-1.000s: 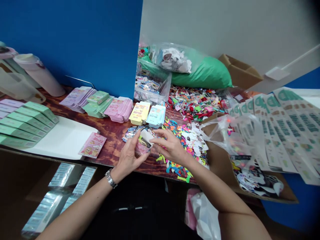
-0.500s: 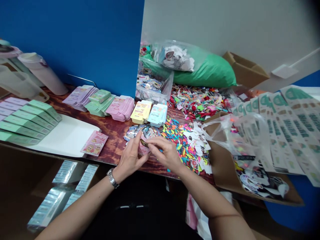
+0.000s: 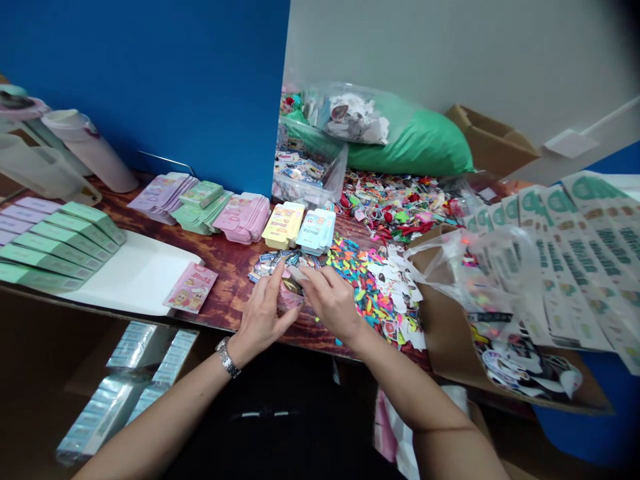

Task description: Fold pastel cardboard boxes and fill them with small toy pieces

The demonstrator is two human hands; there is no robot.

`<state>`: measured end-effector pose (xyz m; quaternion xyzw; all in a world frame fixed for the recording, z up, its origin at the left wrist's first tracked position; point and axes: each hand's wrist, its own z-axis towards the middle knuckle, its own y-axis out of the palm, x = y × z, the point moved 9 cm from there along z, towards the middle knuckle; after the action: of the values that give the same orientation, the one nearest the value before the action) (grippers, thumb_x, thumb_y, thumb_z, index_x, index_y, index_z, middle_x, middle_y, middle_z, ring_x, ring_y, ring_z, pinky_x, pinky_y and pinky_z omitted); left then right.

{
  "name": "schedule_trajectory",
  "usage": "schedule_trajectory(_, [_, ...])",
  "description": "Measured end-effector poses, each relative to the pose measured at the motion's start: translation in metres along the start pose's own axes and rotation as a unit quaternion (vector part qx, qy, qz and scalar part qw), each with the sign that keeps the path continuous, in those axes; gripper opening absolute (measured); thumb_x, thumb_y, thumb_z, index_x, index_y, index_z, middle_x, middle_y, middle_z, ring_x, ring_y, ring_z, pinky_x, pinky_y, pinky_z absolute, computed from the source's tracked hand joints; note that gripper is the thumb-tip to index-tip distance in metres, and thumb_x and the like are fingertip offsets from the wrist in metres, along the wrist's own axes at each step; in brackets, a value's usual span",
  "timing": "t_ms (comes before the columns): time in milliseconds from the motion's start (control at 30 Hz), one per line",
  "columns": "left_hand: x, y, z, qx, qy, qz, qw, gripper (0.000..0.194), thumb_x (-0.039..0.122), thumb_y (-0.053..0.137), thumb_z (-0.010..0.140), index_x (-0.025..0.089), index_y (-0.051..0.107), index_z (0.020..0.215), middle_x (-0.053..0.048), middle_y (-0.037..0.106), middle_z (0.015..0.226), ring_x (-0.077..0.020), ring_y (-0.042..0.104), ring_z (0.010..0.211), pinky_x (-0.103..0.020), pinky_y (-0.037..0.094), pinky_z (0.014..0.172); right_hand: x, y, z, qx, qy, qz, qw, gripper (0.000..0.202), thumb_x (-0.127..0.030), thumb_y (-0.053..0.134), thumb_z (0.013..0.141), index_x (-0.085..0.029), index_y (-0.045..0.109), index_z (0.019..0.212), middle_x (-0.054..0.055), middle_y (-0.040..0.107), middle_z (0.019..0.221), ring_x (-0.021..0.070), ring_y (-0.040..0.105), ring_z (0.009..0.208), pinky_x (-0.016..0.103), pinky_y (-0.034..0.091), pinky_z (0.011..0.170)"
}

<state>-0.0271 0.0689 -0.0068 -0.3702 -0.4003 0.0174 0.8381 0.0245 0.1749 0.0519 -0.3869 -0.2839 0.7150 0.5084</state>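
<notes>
My left hand (image 3: 259, 319) is wrapped round a small pink box (image 3: 290, 302) with its top open. Something dark and gold shows in the box's mouth; its kind is unclear. My right hand (image 3: 334, 304) is closed at the box's upper edge, pinching a small pale piece, perhaps a flap of the box. Just behind the hands lies a pile of printed cards (image 3: 273, 261), partly hidden by my fingers. Many small colourful pieces (image 3: 363, 293) are spread to the right of my right hand. A closed pink box (image 3: 191, 288) lies to the left.
Flat box stacks in purple (image 3: 163, 195), green (image 3: 200, 212), pink (image 3: 241, 217), yellow (image 3: 283, 225) and blue (image 3: 317, 231) line the back. Green boxes (image 3: 65, 243) stand in a white tray (image 3: 145, 273). At right is a cardboard box (image 3: 443, 333) with cutouts; a green bag (image 3: 415, 143) lies behind.
My right fingers have shifted slightly up and right from the dark gold piece, which now sits in the open box. My left hand keeps its hold on the box.
</notes>
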Motion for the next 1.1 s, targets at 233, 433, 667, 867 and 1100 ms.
schedule_trajectory(233, [-0.001, 0.002, -0.002, -0.005, -0.006, 0.013, 1.0, 0.091, 0.032, 0.061, 0.086, 0.022, 0.002, 0.154, -0.015, 0.051, 0.125, -0.027, 0.054, 0.112, -0.041, 0.049, 0.095, -0.002, 0.003, 0.001, -0.025, 0.009, 0.161, 0.987, 0.025, -0.022, 0.049, 0.098, -0.023, 0.067, 0.115, 0.006, 0.064, 0.093, 0.016, 0.061, 0.088, 0.03, 0.053, 0.079])
schedule_trajectory(433, [-0.003, 0.002, -0.004, -0.001, -0.016, 0.024, 1.0, 0.094, 0.036, 0.061, 0.086, 0.019, -0.001, 0.154, -0.014, 0.053, 0.116, -0.0258, 0.056, 0.102, -0.039, 0.051, 0.087, 0.011, 0.011, 0.005, -0.054, 0.125, 0.269, 0.953, 0.02, -0.024, 0.054, 0.096, -0.021, 0.067, 0.11, 0.005, 0.07, 0.104, 0.0155, 0.065, 0.097, 0.029, 0.052, 0.086])
schedule_trajectory(667, [0.0, 0.006, -0.004, -0.022, -0.006, 0.109, 0.994, 0.099, 0.036, 0.058, 0.086, 0.014, -0.011, 0.153, -0.014, 0.053, 0.11, -0.0264, 0.057, 0.095, -0.038, 0.051, 0.08, -0.003, 0.005, 0.006, -0.044, 0.049, 0.21, 0.976, 0.023, -0.012, 0.051, 0.094, -0.019, 0.067, 0.109, 0.006, 0.07, 0.106, 0.016, 0.065, 0.101, 0.031, 0.053, 0.091])
schedule_trajectory(867, [0.0, 0.005, -0.002, -0.021, 0.009, 0.214, 0.977, 0.101, 0.042, 0.055, 0.086, 0.005, -0.013, 0.151, -0.016, 0.055, 0.105, -0.0278, 0.057, 0.088, -0.037, 0.051, 0.072, -0.02, 0.006, -0.006, 0.003, -0.02, 0.148, 0.989, 0.039, -0.009, 0.045, 0.095, -0.02, 0.056, 0.131, 0.009, 0.068, 0.119, 0.0195, 0.064, 0.11, 0.038, 0.053, 0.095])
schedule_trajectory(1100, [-0.001, 0.003, -0.003, -0.027, 0.006, 0.178, 0.984, 0.1, 0.039, 0.055, 0.086, 0.008, -0.015, 0.151, -0.016, 0.054, 0.107, -0.0272, 0.058, 0.091, -0.035, 0.051, 0.071, -0.016, 0.013, -0.021, 0.031, 0.017, 0.151, 0.988, 0.05, -0.01, 0.043, 0.096, -0.023, 0.044, 0.144, 0.009, 0.065, 0.124, 0.0216, 0.061, 0.114, 0.04, 0.054, 0.097])
